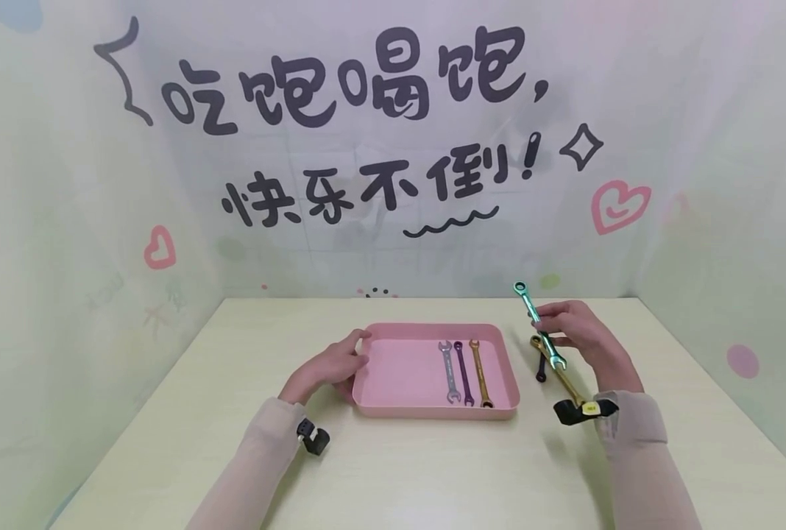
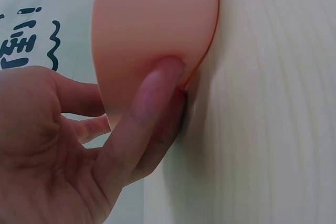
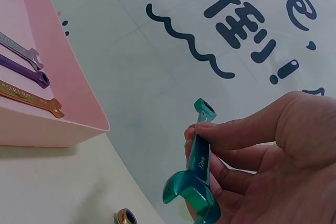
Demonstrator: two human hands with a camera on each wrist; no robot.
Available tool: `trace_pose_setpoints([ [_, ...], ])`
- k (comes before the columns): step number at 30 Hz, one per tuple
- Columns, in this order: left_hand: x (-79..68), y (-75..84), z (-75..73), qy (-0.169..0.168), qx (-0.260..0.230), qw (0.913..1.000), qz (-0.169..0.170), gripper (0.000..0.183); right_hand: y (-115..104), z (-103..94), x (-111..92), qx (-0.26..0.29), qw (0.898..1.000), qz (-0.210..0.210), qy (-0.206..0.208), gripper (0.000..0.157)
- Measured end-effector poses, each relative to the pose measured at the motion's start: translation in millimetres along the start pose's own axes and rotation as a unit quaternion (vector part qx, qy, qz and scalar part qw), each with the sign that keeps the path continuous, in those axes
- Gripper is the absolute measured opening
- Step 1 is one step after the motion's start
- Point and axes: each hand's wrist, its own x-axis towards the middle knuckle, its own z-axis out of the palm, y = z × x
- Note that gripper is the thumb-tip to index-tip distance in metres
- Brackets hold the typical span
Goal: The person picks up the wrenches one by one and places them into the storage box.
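Note:
A green combination wrench [image 3: 199, 158] is pinched between the thumb and fingers of my right hand [image 1: 575, 327], held up to the right of the pink tray [image 1: 380, 412]. Its open end points toward the right wrist camera, its ring end away. My left hand [image 1: 333, 364] grips the tray's left end, with the thumb [image 2: 157, 87] on the outer wall. Inside the tray's right half lie a silver wrench [image 1: 450, 372], a purple wrench [image 1: 463, 374] and a gold wrench [image 1: 480, 372], side by side lengthwise.
Below my right hand, a second gold wrench [image 1: 568, 384] and a dark wrench [image 1: 541, 366] lie on the light wooden table [image 1: 433, 471], partly overlapped by the green one. A printed cloth [image 1: 366, 258] hangs behind the table, with more cloth at both sides.

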Motion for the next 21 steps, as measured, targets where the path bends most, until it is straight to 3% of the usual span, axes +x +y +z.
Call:
trace_pose_setpoints([
  [8, -0.5, -1.9, -0.1, -0.011, -0.011, 0.9999, -0.007, 0.058, -3.8, 6.1, -3.4, 0.026, 0.999, -0.038, -0.022, 0.04],
  [21, 1.0, 0.8, -1.1, -0.007, -0.011, 0.9999, -0.007, 0.057, -14.7, 11.6, -4.1, 0.039, 0.998, -0.048, -0.021, 0.04],
])
